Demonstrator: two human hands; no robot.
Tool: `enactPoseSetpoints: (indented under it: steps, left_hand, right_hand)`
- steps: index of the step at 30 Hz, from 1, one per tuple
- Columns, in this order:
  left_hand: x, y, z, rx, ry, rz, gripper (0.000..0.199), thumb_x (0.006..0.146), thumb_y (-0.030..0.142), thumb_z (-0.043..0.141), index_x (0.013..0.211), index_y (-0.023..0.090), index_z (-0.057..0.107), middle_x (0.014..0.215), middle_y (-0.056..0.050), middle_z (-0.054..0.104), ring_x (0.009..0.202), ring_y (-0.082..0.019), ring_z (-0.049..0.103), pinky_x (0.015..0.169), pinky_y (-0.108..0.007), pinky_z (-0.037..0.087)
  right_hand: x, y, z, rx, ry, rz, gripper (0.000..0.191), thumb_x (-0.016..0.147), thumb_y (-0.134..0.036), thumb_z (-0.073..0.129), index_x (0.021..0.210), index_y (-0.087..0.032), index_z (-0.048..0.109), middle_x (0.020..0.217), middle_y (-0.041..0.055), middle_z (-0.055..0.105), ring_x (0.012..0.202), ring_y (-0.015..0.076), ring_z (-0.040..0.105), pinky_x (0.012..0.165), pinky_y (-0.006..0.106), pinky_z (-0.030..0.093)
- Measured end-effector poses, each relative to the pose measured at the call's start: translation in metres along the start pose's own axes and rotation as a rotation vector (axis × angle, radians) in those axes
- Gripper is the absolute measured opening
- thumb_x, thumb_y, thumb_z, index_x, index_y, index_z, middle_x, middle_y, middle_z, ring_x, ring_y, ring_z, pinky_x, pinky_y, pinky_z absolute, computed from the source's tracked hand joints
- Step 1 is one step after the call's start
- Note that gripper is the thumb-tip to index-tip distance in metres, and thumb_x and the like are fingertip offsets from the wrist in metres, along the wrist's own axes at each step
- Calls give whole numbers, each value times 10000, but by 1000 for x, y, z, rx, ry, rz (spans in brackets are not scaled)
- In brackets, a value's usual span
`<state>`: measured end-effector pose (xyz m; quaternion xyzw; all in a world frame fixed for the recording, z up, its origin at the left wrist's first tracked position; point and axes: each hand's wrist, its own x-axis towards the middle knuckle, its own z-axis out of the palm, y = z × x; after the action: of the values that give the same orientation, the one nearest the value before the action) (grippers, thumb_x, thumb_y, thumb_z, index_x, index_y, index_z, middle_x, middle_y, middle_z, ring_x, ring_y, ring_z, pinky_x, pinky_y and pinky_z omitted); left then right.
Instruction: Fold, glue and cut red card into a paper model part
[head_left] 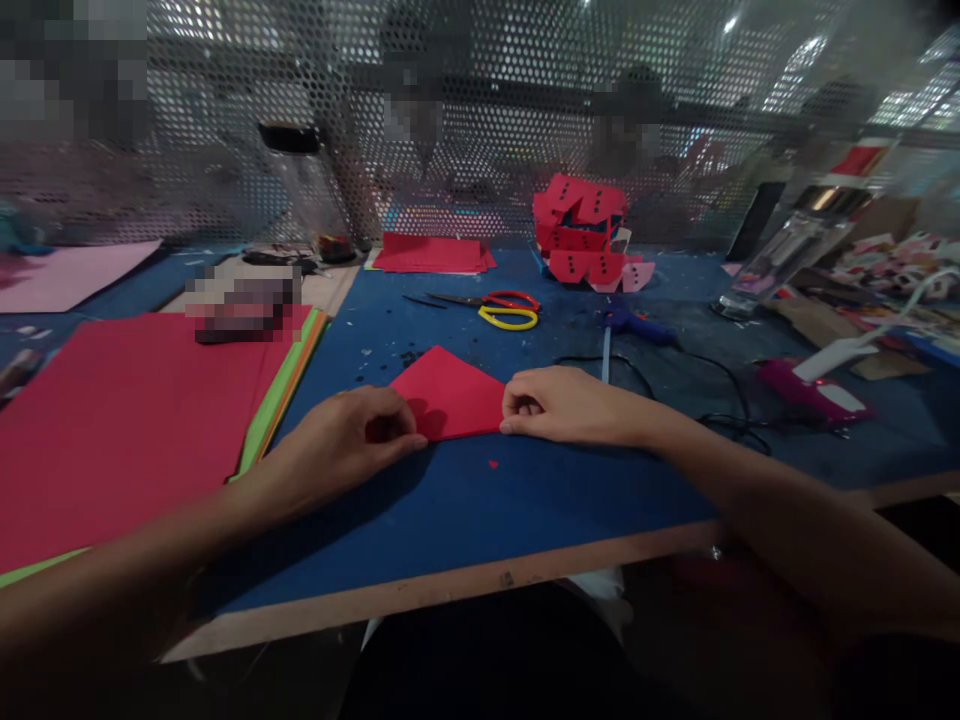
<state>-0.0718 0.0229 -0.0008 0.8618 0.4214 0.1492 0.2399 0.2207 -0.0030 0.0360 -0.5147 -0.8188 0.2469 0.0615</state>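
Note:
A folded red paper point(457, 395), pointed at the top, lies on the blue table in front of me. Its left lower corner is pinched by my left hand point(360, 430), thumb along the lower edge. The right corner is between the curled fingers and thumb of my right hand point(562, 403). Just below the paper is a tiny red scrap point(493, 464). Beyond it lie scissors point(509, 309) with one red and one yellow handle loop.
Red sheets point(142, 400) cover the left side. Behind are stacked red pieces point(431, 254) and a red paper construction point(581, 235). A blue glue gun point(637, 323), its cable, a pink power strip point(814, 390) and a glass bottle point(787, 250) stand or lie at the right.

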Motion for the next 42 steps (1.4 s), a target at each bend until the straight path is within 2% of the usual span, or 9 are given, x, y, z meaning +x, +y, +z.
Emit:
enactPoseSetpoints:
  steps: [12, 22, 42]
  left_hand:
    - [2, 2, 1, 45, 22, -10, 382, 915, 567, 626, 820, 203, 690, 821, -36, 720, 737, -188, 622, 654, -307, 436]
    - [2, -2, 2, 59, 27, 1, 380, 918, 565, 629, 810, 205, 682, 812, -29, 715, 733, -183, 618, 653, -300, 436]
    - [2, -2, 3, 56, 22, -11, 374, 925, 563, 635, 820, 210, 698, 821, -33, 719, 740, -194, 620, 669, -306, 447]
  right_hand:
    - [-4, 10, -13, -54, -68, 20, 168, 905, -367, 682, 886, -214, 748, 873, 8, 753, 758, 157, 641, 624, 269, 341]
    - [-5, 23, -20, -83, -98, 42, 203, 883, -399, 685, 853, -213, 762, 776, 6, 751, 689, 154, 633, 605, 279, 343]
    - [-9, 24, -32, -120, -172, 55, 202, 867, -375, 670, 871, -191, 753, 855, 22, 758, 757, 159, 645, 616, 256, 353]
